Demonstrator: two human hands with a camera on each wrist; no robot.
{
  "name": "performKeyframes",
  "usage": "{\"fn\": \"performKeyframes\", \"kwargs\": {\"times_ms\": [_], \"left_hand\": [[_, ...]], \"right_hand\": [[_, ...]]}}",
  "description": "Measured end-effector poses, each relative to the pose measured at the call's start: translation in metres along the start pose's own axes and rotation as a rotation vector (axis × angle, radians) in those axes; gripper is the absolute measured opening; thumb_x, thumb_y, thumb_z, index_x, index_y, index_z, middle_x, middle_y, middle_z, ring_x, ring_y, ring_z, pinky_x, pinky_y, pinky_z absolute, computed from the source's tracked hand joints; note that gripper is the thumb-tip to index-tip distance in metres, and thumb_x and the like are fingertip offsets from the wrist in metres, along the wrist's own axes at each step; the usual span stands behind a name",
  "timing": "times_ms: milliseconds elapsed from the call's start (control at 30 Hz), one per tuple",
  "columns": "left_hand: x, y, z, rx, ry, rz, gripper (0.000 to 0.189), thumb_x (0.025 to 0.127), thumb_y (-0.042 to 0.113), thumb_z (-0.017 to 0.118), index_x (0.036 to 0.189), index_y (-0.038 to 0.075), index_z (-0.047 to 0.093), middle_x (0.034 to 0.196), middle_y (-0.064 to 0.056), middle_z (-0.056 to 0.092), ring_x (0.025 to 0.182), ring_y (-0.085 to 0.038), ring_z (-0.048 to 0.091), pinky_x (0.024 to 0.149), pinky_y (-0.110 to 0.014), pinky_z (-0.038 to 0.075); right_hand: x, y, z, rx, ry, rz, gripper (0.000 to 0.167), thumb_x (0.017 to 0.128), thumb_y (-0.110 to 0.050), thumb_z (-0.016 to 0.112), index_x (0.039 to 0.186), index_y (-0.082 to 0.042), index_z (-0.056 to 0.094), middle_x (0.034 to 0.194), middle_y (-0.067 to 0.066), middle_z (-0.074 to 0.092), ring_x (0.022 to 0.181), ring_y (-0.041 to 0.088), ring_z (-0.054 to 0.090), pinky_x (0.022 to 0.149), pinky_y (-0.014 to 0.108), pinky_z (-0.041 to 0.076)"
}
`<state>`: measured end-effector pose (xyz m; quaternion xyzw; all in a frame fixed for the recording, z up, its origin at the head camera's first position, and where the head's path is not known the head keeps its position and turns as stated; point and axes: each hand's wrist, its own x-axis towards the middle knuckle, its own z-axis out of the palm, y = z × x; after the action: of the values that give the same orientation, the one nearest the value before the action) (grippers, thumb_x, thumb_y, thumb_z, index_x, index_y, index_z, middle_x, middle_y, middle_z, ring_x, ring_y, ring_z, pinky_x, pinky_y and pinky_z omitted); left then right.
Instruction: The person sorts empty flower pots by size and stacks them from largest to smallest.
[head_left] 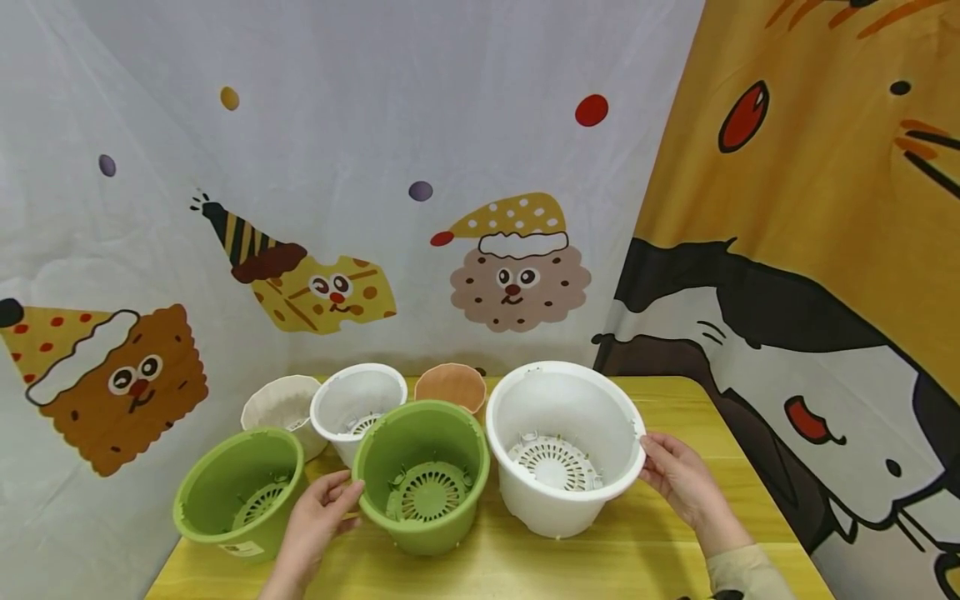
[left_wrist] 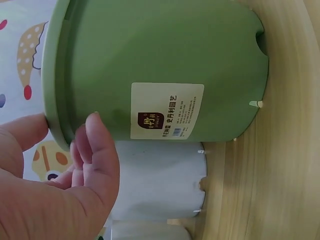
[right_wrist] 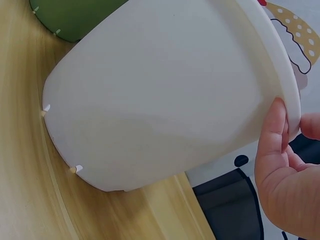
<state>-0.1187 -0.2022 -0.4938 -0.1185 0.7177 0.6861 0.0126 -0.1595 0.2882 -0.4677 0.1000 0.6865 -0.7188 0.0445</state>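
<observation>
Two pots with slotted bottoms stand upright at the front of the table: a green flowerpot (head_left: 423, 537) in the middle and a larger white flowerpot (head_left: 555, 512) to its right. My left hand (head_left: 318, 512) pinches the green pot's rim at its left side. In the left wrist view, a printed label (left_wrist: 167, 111) shows on the green wall just beyond the fingers. At the white pot's right side, my right hand (head_left: 686, 479) grips the rim between thumb and fingers, as the right wrist view also shows.
Another green pot (head_left: 191, 487) is at the left, partly behind my left hand. Further back are a cream fluted pot (head_left: 262, 408), a smaller white pot (head_left: 333, 400) and a terracotta-coloured pot (head_left: 450, 387). The wooden table (head_left: 675, 567) meets a printed curtain (head_left: 420, 275).
</observation>
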Motion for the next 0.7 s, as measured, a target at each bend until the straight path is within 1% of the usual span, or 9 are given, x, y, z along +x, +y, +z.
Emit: {"fn": "performKeyframes", "kwargs": {"times_ms": [167,300,533,700], "left_hand": [[0.0018,0.0003,0.0015,-0.023,0.019,-0.013,0.054,0.094,0.006,0.066,0.137,-0.014,0.040,0.106,-0.018,0.063,0.081,-0.017,0.065,0.073,-0.032,0.060],[0.0022,0.0002,0.0022,-0.030,0.014,-0.017,0.051,0.094,0.005,0.065,0.135,-0.015,0.041,0.105,-0.019,0.063,0.080,-0.017,0.065,0.071,-0.030,0.060],[0.0057,-0.0033,0.0019,-0.041,0.011,-0.015,0.049,0.094,0.001,0.064,0.135,-0.015,0.041,0.098,-0.012,0.064,0.076,-0.015,0.063,0.071,-0.028,0.059],[0.0052,-0.0033,0.0030,-0.056,0.016,-0.019,0.050,0.095,0.001,0.063,0.136,-0.016,0.040,0.096,-0.009,0.064,0.076,-0.015,0.063,0.072,-0.027,0.059]], "right_hand": [[0.0004,0.0006,0.0014,0.028,0.011,0.002,0.042,0.105,-0.023,0.051,0.129,0.010,0.044,0.095,0.004,0.060,0.081,0.010,0.062,0.074,0.021,0.057],[0.0004,0.0012,0.0020,0.050,0.023,0.011,0.043,0.105,-0.025,0.052,0.131,0.009,0.043,0.096,0.003,0.060,0.081,0.009,0.061,0.075,0.021,0.057],[-0.0002,0.0050,0.0045,0.078,0.051,0.014,0.039,0.104,-0.024,0.053,0.128,0.006,0.045,0.095,0.002,0.060,0.080,0.009,0.060,0.073,0.020,0.057],[-0.0001,0.0068,0.0056,0.070,0.064,0.010,0.042,0.104,-0.025,0.053,0.129,0.007,0.043,0.095,0.002,0.059,0.079,0.008,0.060,0.073,0.019,0.056]]}}
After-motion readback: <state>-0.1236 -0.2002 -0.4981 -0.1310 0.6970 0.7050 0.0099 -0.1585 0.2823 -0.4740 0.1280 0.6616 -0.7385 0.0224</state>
